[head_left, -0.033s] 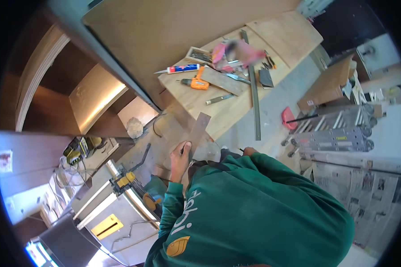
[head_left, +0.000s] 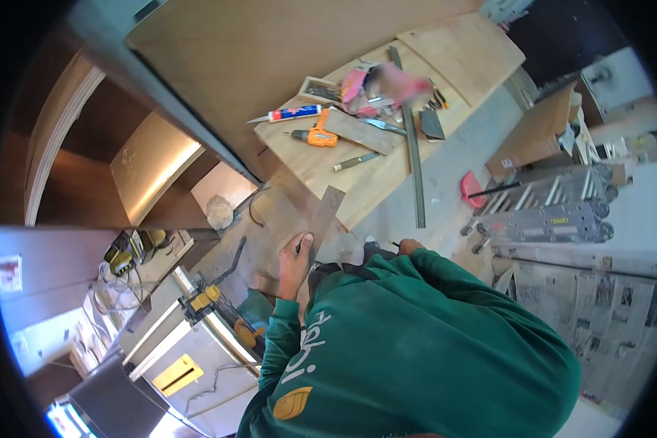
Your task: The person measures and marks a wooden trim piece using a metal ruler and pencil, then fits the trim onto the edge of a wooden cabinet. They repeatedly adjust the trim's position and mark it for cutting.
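My left hand [head_left: 294,261] is closed round a flat brown wooden strip [head_left: 324,210], its thumb on the near part. The strip's far end points up toward the front edge of the plywood bench [head_left: 365,193]. Beside my green-shirted body, my right hand [head_left: 410,247] is closed on a thin dark stick with a yellowish tip [head_left: 395,243], perhaps a pencil; most of it is hidden. On the bench lie an orange cordless drill [head_left: 319,135], a sealant tube [head_left: 295,113], a flat wooden piece [head_left: 360,131], a utility knife [head_left: 355,162] and a long metal bar [head_left: 415,160].
A small box of screws [head_left: 321,89] and a pink bag [head_left: 394,87] sit farther back on the bench. At left stand a shelved cabinet [head_left: 153,168] and a table saw [head_left: 212,365]. To the right are a folded ladder [head_left: 547,215] and a cardboard box [head_left: 536,135].
The view has shifted slightly, so the bench and its tools appear a little farther left. A dark shoe shows more clearly near my right hand. Both hands keep their hold.
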Tool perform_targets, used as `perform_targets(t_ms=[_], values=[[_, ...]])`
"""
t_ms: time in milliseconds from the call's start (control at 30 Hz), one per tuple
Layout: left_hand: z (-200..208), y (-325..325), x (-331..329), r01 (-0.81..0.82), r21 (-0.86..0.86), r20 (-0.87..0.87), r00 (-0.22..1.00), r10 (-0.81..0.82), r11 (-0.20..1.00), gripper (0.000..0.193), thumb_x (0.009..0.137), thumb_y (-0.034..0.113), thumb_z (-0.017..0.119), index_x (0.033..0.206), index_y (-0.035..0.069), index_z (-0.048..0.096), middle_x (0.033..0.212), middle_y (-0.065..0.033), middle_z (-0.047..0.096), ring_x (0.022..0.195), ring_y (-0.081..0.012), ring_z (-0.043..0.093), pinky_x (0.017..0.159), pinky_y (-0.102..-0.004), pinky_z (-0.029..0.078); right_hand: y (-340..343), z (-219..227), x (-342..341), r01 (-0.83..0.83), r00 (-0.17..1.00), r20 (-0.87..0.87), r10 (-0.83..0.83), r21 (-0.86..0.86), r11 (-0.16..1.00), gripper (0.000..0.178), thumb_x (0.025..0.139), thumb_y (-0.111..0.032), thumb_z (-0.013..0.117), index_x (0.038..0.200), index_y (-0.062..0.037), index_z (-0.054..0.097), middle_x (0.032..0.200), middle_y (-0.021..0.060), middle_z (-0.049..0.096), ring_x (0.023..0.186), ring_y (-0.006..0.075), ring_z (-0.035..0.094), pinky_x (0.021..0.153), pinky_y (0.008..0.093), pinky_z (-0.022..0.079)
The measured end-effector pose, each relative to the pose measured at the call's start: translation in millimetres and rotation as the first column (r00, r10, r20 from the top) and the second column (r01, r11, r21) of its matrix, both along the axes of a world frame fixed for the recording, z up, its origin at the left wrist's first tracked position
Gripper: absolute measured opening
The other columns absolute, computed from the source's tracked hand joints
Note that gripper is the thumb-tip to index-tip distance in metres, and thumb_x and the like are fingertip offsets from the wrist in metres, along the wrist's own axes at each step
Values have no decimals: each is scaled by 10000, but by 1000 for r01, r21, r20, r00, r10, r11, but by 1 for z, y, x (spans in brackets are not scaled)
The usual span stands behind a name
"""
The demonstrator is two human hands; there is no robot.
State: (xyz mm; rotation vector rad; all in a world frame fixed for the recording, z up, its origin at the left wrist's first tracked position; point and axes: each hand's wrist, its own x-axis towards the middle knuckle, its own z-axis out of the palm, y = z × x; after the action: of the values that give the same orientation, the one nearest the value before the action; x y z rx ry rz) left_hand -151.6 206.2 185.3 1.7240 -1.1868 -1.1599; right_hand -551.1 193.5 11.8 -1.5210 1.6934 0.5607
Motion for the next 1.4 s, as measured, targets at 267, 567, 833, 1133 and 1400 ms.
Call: perform_targets(t_ms=[267, 567, 833, 1133, 1400], values=[[-21, -36, -71, 149, 3, 76, 986, -149, 989, 441, 1028, 366, 626, 1195, -32, 716, 1084, -190, 756, 1019, -240, 703, 934, -354, 518, -1, -11, -91, 536, 828, 15, -561, -316, 783, 486, 834, -436, 812, 1021, 5, 729, 1078, 251, 734, 1032, 421, 702, 908, 492, 558], [28, -40, -151, 134, 170, 184, 969, -165, 976, 461, 1040, 392, 603, 1188, -31, 713, 1021, -164, 747, 964, -201, 680, 894, -348, 515, -64, -53, -139, 682, 730, 268, -629, -212, 700, 966, 762, -598, 833, 1338, 103, 502, 1199, 343, 670, 1149, 462, 662, 986, 500, 534], [39, -22, -158, 36, 241, 285, 952, -107, 970, 439, 1038, 377, 597, 1174, -27, 703, 977, -157, 742, 944, -199, 675, 874, -355, 516, -105, -95, -110, 606, 760, 341, -553, -68, 792, 980, 664, -545, 902, 1260, 127, 509, 1176, 331, 674, 1114, 436, 682, 973, 473, 550], [4, -68, -136, 170, 232, 322, 916, -240, 958, 449, 1035, 410, 590, 1186, 7, 718, 1083, -236, 736, 1023, -371, 713, 910, -403, 534, -120, -12, -98, 451, 884, 206, -419, -148, 880, 764, 702, -485, 867, 1122, 104, 624, 1102, 320, 705, 1058, 436, 702, 919, 470, 566], [-36, -122, -103, 191, 45, 281, 939, -196, 981, 450, 1018, 420, 622, 1191, 19, 730, 1074, -239, 742, 1040, -360, 723, 912, -406, 542, -137, 2, -87, 503, 863, 198, -465, -245, 829, 503, 820, -309, 786, 1096, 78, 625, 1078, 308, 709, 1054, 457, 691, 911, 489, 560]])
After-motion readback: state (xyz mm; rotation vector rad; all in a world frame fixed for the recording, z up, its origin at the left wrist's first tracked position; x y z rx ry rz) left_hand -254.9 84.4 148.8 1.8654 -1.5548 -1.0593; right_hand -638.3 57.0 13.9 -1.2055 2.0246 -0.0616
